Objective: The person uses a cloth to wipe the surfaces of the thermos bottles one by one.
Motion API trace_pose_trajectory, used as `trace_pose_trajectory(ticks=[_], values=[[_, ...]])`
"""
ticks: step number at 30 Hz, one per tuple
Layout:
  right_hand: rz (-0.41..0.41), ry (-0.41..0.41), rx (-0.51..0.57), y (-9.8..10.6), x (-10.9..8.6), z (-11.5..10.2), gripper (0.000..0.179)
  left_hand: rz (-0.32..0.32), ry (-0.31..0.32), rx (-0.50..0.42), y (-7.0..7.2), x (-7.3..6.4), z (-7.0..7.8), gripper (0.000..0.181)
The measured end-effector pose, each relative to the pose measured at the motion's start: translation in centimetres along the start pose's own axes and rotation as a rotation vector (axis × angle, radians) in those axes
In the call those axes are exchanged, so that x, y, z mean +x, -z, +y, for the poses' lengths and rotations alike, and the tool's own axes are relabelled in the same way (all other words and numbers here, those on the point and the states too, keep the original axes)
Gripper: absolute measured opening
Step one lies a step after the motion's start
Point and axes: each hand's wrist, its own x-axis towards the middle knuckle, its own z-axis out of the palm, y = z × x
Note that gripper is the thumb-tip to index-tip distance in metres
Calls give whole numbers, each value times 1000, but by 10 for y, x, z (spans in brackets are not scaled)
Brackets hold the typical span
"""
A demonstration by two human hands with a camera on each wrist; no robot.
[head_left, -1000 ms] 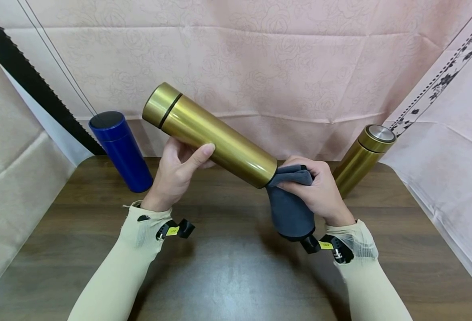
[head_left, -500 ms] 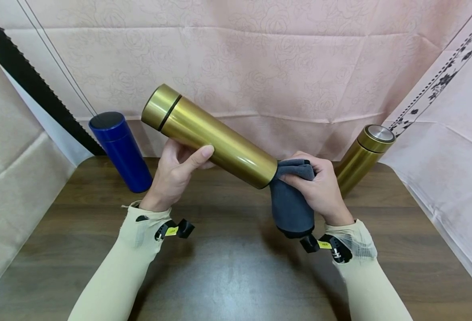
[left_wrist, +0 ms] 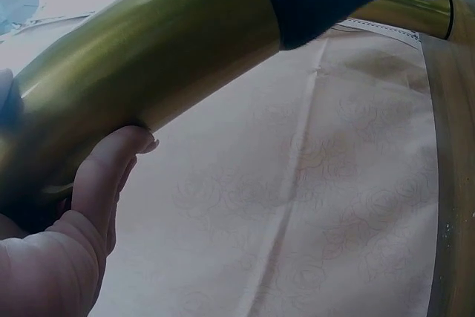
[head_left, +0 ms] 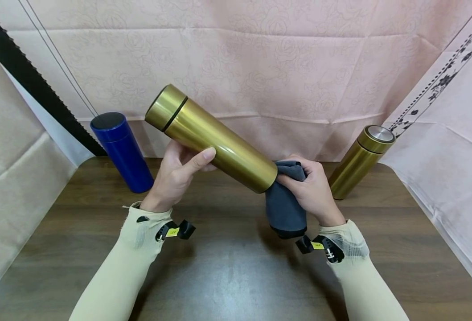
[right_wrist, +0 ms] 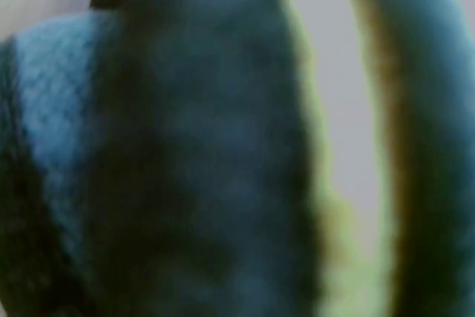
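- Left hand (head_left: 173,178), thumb and fingers clasping the tilted gold thermos (head_left: 224,142), apparently presenting its base!
- Right hand (head_left: 313,191) pinches grey cloth (head_left: 285,211) at that base!

Hands (head_left: 171,178) (head_left: 313,189) gripping, forearms (head_left: 113,272) (head_left: 362,276) converging

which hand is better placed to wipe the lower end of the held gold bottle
Probably the right hand: it holds the grey cloth at that end, while the left hand grips the tilted gold bottle farther up.
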Motion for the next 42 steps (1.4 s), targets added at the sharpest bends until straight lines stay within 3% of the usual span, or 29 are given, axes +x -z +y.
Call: trace_pose_trajectory(ticks=[10, 30, 42], values=[[-58, -15, -25, -6, -2, 4, 17, -8, -4, -9, -2, -1, 0, 36], [-112, 10, -63, -10, -4, -3, 13, 5, -85, -17, -3, 0, -4, 32], [-178, 84, -18, -3, -4, -9, 15, 47, -47, 62, -2, 1, -4, 36]])
